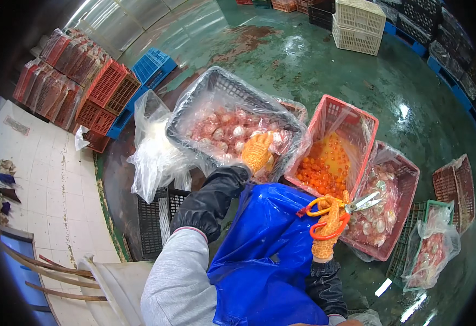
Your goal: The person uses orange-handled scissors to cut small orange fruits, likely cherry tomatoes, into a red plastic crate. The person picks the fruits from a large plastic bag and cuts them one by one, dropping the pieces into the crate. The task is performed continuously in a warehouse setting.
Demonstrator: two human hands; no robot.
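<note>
My left hand, in an orange textured glove, reaches into a black plastic crate lined with clear film. It touches a mass of wet pinkish-red pieces with pale round lumps. Its fingertips are partly hidden, so I cannot tell whether it grips a piece. My right hand, gloved alike, holds a pair of scissors with orange-red handles, blades parted and pointing right. Just beyond it, a red crate contains round orange yolk-like balls in yellow liquid.
To the right, a dark red crate holds more pinkish pieces, near a green crate. A white plastic bag lies left of the black crate. Stacked crates line the far left. The green floor is wet.
</note>
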